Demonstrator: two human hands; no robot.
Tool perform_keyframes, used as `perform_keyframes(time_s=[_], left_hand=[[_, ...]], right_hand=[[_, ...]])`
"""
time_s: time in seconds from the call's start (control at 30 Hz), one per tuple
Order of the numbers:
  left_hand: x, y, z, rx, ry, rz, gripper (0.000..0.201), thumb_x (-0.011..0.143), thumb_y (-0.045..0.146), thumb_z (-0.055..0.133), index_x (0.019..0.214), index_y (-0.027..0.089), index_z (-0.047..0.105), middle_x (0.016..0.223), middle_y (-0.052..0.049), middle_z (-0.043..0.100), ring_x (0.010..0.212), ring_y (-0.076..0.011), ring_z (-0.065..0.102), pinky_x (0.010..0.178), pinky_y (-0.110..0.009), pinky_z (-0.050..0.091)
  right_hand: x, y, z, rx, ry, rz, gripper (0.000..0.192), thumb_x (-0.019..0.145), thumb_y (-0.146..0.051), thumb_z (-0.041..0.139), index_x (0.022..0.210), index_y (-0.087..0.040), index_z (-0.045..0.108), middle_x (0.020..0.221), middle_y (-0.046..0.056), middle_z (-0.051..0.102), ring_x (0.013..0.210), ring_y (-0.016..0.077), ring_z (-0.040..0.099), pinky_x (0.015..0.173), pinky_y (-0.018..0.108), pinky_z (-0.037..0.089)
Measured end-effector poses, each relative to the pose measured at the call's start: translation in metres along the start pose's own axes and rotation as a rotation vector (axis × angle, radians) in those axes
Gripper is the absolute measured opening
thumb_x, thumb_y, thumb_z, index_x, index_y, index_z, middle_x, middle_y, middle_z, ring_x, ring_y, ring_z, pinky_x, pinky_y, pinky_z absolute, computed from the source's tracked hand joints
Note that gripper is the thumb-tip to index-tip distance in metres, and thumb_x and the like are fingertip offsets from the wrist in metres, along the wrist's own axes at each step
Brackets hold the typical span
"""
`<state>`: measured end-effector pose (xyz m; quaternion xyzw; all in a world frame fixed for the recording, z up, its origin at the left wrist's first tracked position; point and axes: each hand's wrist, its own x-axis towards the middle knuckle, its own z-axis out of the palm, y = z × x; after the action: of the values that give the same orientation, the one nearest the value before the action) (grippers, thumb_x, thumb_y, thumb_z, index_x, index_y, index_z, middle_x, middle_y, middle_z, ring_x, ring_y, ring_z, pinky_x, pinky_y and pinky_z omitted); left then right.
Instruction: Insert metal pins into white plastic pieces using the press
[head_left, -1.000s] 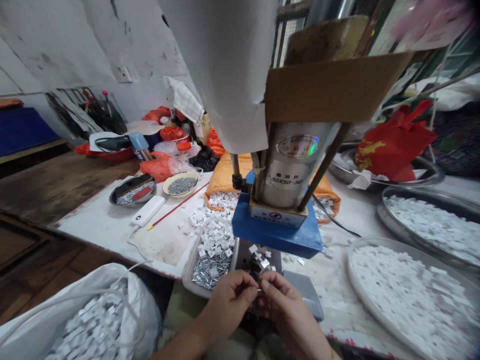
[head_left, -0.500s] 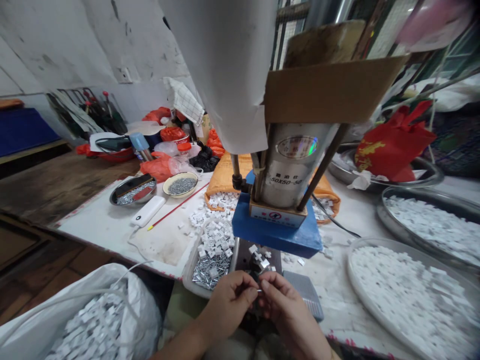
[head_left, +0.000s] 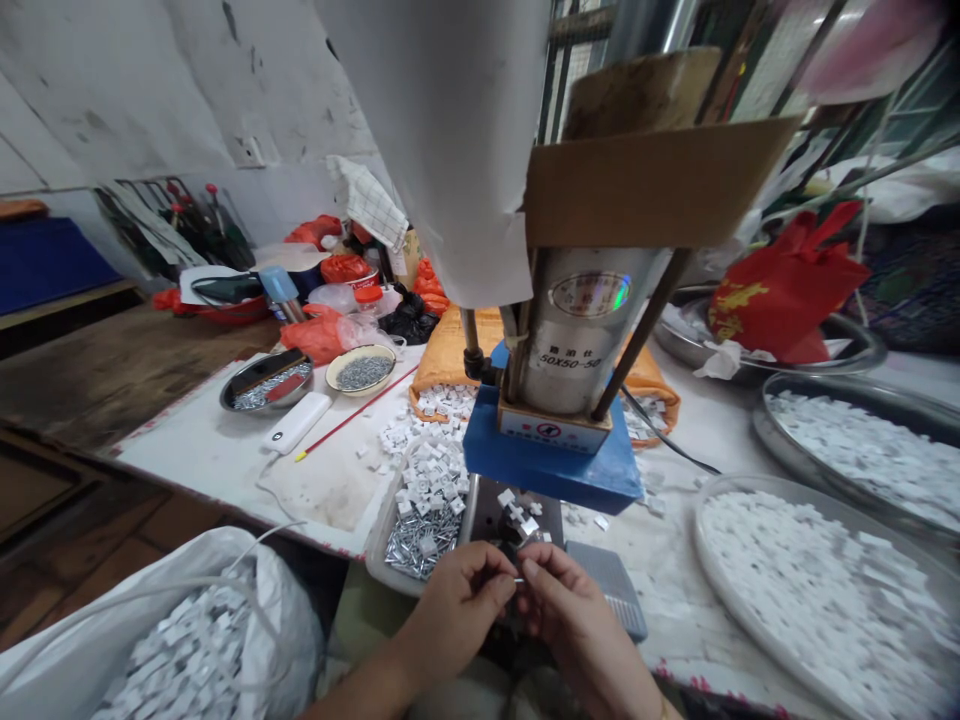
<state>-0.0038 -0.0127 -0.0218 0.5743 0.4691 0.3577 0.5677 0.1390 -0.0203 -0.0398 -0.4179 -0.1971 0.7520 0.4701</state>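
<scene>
My left hand (head_left: pixel 469 600) and my right hand (head_left: pixel 566 600) meet below the press, fingertips pinched close together. A thin, shiny metal pin (head_left: pixel 519 580) spans the small gap between them; most of it is hidden by the fingers. Whether the right fingers also hold another small part, I cannot tell. Just beyond my hands, several white plastic pieces (head_left: pixel 517 512) lie on the dark press base (head_left: pixel 487 505). To the left stands a plastic tray (head_left: pixel 373 568) with metal pins (head_left: pixel 421 540) and white square pieces (head_left: pixel 435 475).
The press (head_left: pixel 555 480) with its blue block rises ahead. On the right are a round tray (head_left: pixel 705 530) and a metal basin (head_left: pixel 765 430) full of white pieces. A grey ridged pad (head_left: pixel 611 585) lies beside my right hand. A white sack (head_left: pixel 289 610) stands lower left.
My hands keep almost the same pinched pose over the pin. The upper part of the press, with its cardboard and cylinder, appears shifted very slightly left and down.
</scene>
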Motion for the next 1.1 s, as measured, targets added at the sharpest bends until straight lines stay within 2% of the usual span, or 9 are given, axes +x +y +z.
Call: perform_keyframes(time_s=[0.47, 0.77, 1.1], left_hand=[[-0.0002, -0.0031, 0.0007, -0.002, 0.011, -0.013, 0.011, 0.079, 0.014, 0.051, 0.077, 0.015, 0.062, 0.067, -0.001, 0.063, 0.060, -0.0120, 0.056, 0.058, -0.021, 0.043], [-0.0011, 0.0021, 0.0026, -0.037, 0.002, -0.015, 0.011, 0.079, 0.016, 0.052, 0.074, 0.015, 0.062, 0.067, 0.000, 0.065, 0.061, -0.0124, 0.059, 0.058, -0.021, 0.045], [-0.0026, -0.0021, 0.0009, -0.046, -0.009, 0.009, 0.014, 0.081, 0.021, 0.052, 0.072, 0.015, 0.061, 0.064, 0.000, 0.062, 0.060, -0.0124, 0.057, 0.058, -0.021, 0.044]], right_hand=[[0.0003, 0.0003, -0.0013, 0.014, -0.010, -0.001, 0.026, 0.066, -0.036, 0.078, 0.076, -0.019, 0.062, 0.053, -0.005, 0.058, 0.047, 0.0067, 0.049, 0.044, 0.017, 0.033], [-0.0016, 0.0007, -0.0003, 0.015, -0.007, 0.001, 0.028, 0.064, -0.038, 0.079, 0.075, -0.018, 0.061, 0.052, -0.005, 0.057, 0.046, 0.0069, 0.048, 0.043, 0.017, 0.033], [-0.0039, -0.0017, 0.0010, -0.012, -0.015, -0.028, 0.030, 0.060, -0.037, 0.081, 0.075, -0.019, 0.063, 0.053, -0.004, 0.059, 0.049, 0.0085, 0.051, 0.045, 0.018, 0.035]])
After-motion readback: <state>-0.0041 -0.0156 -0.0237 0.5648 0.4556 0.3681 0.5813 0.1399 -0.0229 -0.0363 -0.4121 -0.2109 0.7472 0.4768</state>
